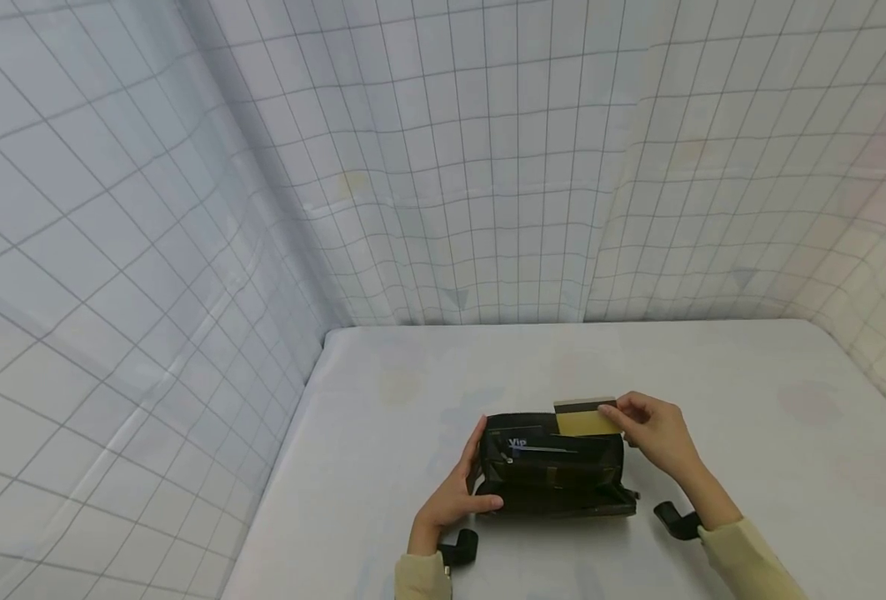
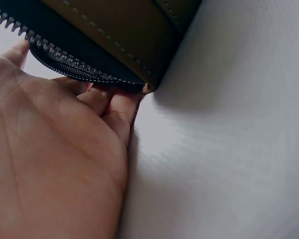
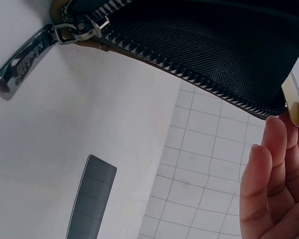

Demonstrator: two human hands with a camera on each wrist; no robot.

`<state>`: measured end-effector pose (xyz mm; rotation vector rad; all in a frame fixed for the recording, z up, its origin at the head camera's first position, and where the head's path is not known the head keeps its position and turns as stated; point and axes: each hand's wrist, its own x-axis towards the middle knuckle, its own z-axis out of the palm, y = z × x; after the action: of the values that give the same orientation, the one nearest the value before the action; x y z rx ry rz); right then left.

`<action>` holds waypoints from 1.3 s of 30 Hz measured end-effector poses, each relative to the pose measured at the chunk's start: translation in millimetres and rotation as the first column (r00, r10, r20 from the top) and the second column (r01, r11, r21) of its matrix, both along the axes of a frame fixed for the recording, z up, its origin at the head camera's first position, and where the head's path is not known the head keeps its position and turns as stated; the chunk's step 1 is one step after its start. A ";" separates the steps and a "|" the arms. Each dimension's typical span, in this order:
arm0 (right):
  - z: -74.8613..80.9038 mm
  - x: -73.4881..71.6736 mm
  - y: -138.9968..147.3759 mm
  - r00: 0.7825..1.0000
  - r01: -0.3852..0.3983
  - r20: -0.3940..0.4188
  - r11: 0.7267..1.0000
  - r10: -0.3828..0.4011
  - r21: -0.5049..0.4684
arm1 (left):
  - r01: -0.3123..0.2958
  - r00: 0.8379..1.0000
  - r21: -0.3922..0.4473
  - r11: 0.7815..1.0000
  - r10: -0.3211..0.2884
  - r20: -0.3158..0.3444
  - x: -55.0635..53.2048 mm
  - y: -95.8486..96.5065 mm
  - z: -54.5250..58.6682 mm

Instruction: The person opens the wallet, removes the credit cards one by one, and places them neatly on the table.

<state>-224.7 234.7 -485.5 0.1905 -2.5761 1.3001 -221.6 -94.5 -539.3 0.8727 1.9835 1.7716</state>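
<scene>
An unzipped black zip-around wallet [image 1: 551, 475] stands spread on the white table, with a "Vip" card [image 1: 518, 443] showing inside. My left hand [image 1: 453, 497] grips its left end, thumb in front and fingers along the side and back. In the left wrist view, that hand [image 2: 55, 154] lies under the toothed zip edge [image 2: 89, 74]. My right hand [image 1: 656, 429] pinches a gold card with a dark stripe [image 1: 585, 419] at the wallet's back right. The card's lower edge is hidden behind the wallet's inner panel. In the right wrist view only the card's edge [image 3: 293, 102] shows.
A metal zip pull [image 3: 22, 64] hangs from the wallet's end. A flat dark strip [image 3: 92, 196] appears over the table in the right wrist view; I cannot tell what it is. White gridded sheets [image 1: 473, 167] rise behind and beside the table [image 1: 382, 375].
</scene>
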 end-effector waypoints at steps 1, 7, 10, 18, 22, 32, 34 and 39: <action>-0.6 0.1 0.4 1.000 0.003 -0.012 1.000 -0.003 -0.007 | -0.001 1.000 0.003 1.000 0.001 0.000 -1.3 -0.1 -4.8; -1.8 -0.6 4.3 0.999 -0.011 -0.047 0.998 0.008 -0.059 | -0.005 1.000 0.029 1.000 0.005 -0.008 -5.4 -0.3 -19.5; 2.1 -0.7 7.1 1.000 -0.010 0.000 0.995 0.010 -0.102 | -0.007 1.000 0.024 1.000 0.007 -0.011 -6.5 -0.6 -17.9; 8.7 2.6 22.2 0.994 0.050 0.109 0.970 -0.025 -0.238 | -0.012 1.000 0.017 1.000 0.012 -0.011 -7.3 -0.4 -16.7; 8.5 5.2 32.8 0.990 0.091 0.131 0.961 -0.058 -0.260 | -0.005 1.000 0.026 1.000 0.005 -0.013 -7.0 -0.3 -18.8; -0.3 10.0 67.0 0.984 0.146 0.132 0.961 -0.117 -0.236 | 0.004 1.000 0.007 1.000 -0.004 -0.016 2.6 0.3 7.0; -2.5 12.1 73.5 0.982 0.158 0.141 0.962 -0.128 -0.222 | 0.007 1.000 -0.003 1.000 -0.007 -0.012 2.1 0.4 6.4; -7.3 15.3 87.6 0.972 0.198 0.163 0.962 -0.168 -0.188 | 0.008 1.000 0.010 1.000 -0.008 0.010 -3.6 0.2 -9.3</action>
<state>-209.3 322.2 -492.8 -0.1850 -2.4811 1.5437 -225.3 -94.3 -548.5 0.8712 1.9637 1.7800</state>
